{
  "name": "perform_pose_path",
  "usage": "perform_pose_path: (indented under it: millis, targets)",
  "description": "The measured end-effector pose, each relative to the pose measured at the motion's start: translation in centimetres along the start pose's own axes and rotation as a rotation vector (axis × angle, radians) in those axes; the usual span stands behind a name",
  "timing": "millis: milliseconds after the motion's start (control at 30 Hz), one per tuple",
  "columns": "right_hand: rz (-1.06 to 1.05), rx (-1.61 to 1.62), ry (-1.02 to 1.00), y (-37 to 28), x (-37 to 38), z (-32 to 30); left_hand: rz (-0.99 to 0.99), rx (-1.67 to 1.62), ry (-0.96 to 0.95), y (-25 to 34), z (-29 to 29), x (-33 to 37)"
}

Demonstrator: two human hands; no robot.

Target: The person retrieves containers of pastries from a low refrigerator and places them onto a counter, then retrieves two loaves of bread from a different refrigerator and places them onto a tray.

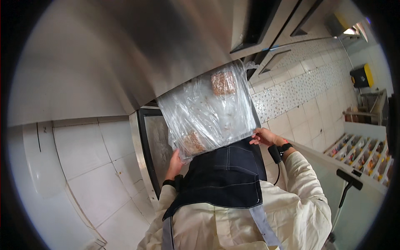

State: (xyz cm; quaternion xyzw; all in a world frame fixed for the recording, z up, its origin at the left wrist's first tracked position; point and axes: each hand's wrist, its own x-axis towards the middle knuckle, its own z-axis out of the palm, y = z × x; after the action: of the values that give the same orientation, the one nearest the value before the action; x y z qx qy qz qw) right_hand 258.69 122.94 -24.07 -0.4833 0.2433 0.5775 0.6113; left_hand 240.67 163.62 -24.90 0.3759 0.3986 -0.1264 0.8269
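Observation:
A flat tray wrapped in clear plastic film (204, 112) sticks out from a steel unit toward my apron. Two brown, crumbly-looking blocks show through the film: one block (223, 82) at the far right, the other block (193, 143) at the near left. My left hand (176, 161) is closed on the tray's near left corner, its thumb against the crinkled film. At the near right corner my right hand (264, 136) grips the edge with bent fingers. The tray's far end is hidden under the steel front.
A steel cabinet front (104, 54) rises over the tray. Below it, a black-edged door (146, 154) stands open at the left. Tiled floor (87, 171) lies on both sides. At the right are a rack of small packets (358, 154) and a black-and-yellow box (361, 76).

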Motion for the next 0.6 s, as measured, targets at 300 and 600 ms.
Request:
perform_pose_path:
  millis: [300,600]
  targets:
    - [-0.058,0.031,-0.071,0.9,0.4,-0.8,-0.025,0.205,0.174,-1.5,-1.3,2.7]
    - [-0.098,0.019,-0.045,0.7,0.4,-1.2,0.034,0.258,0.277,-1.3,1.1,1.6]
